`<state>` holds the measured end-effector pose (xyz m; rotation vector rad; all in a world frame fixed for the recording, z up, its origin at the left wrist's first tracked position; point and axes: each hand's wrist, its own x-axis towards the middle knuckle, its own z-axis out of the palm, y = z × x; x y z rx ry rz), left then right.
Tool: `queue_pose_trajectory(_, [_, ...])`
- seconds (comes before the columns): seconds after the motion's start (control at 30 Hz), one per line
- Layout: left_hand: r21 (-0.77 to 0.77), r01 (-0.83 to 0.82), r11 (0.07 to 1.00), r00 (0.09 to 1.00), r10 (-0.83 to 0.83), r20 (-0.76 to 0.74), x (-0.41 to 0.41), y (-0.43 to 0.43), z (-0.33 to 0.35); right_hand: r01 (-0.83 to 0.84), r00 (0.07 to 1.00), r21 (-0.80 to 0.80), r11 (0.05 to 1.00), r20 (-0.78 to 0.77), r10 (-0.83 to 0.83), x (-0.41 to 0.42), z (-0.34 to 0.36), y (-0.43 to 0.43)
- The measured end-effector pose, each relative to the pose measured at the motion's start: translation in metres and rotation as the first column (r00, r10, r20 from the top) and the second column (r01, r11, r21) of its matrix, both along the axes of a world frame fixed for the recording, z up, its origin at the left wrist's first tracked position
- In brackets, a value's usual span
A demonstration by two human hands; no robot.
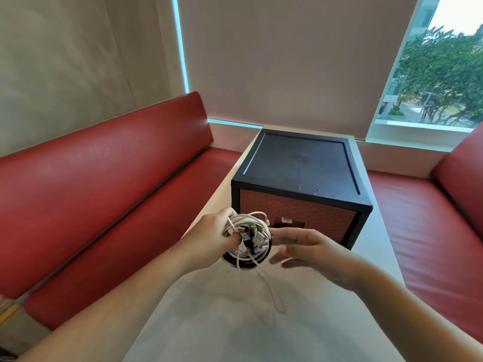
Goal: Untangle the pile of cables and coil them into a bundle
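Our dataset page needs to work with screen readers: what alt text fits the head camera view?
A person's left hand grips a tangled clump of white cables above a white table, while the open right hand hovers beside it. Behind stands a black-framed box, with red benches on both sides.

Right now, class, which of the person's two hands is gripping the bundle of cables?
The left hand: its fingers curl round the white cable bundle. The right hand is open beside the bundle, fingers straight, gripping nothing.

Just beyond the grip a black box (pixel 300 165) stands on the white table (pixel 209 322), red benches (pixel 91 192) flanking both sides.
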<state>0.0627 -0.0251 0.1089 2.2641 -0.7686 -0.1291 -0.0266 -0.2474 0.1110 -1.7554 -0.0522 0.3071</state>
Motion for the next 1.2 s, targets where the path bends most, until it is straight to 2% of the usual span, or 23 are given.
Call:
queue_pose_trajectory(0.07, [0.017, 0.063, 0.998, 0.997, -0.064, 0.048, -0.004, 0.002, 0.004, 0.215, 0.96, -0.247, 0.945, 0.229, -0.159, 0.005, 0.007, -0.003])
queue_pose_trajectory(0.1, [0.036, 0.095, 0.995, 0.993, -0.097, 0.062, -0.006, 0.003, 0.006, 0.328, 0.909, -0.281, 0.902, 0.353, -0.22, 0.009, 0.011, -0.003])
queue_pose_trajectory(0.13, [0.06, 0.124, 0.991, 0.988, -0.129, 0.084, -0.008, 0.002, 0.008, 0.381, 0.867, -0.293, 0.877, 0.444, -0.227, 0.013, 0.015, -0.003])
queue_pose_trajectory(0.2, [0.111, 0.156, 0.982, 0.972, -0.172, 0.162, -0.011, -0.001, 0.012, 0.344, 0.852, -0.353, 0.87, 0.507, -0.132, 0.021, 0.021, 0.002])
queue_pose_trajectory(0.43, [0.114, 0.175, 0.978, 0.92, -0.203, 0.334, -0.012, -0.002, 0.02, 0.042, 0.984, -0.339, 0.94, 0.179, 0.021, 0.03, 0.034, 0.009])
queue_pose_trajectory(0.57, [0.07, 0.259, 0.963, 0.91, -0.268, 0.316, -0.019, -0.005, 0.023, -0.163, 0.982, -0.305, 0.938, 0.042, 0.184, 0.032, 0.036, 0.011])
queue_pose_trajectory(0.7, [0.046, 0.305, 0.951, 0.884, -0.301, 0.358, -0.019, -0.01, 0.022, -0.226, 0.973, -0.294, 0.929, -0.028, 0.228, 0.036, 0.031, 0.014])
queue_pose_trajectory(0.83, [0.04, 0.286, 0.957, 0.883, -0.279, 0.377, -0.018, -0.013, 0.018, -0.185, 0.982, -0.268, 0.946, -0.025, 0.185, 0.038, 0.021, 0.014])
queue_pose_trajectory(1.0, [0.017, 0.268, 0.963, 0.909, -0.259, 0.325, -0.016, -0.016, 0.013, -0.188, 0.98, -0.232, 0.954, 0.015, 0.196, 0.037, 0.012, 0.015])
queue_pose_trajectory(1.1, [0.02, 0.259, 0.966, 0.932, -0.255, 0.256, -0.014, -0.016, 0.016, -0.157, 0.979, -0.35, 0.923, 0.071, 0.193, 0.037, 0.008, 0.013])
queue_pose_trajectory(1.2, [0.07, 0.234, 0.97, 0.96, -0.241, 0.141, -0.011, -0.011, 0.019, 0.089, 0.945, -0.531, 0.843, 0.313, 0.098, 0.039, 0.007, 0.009])
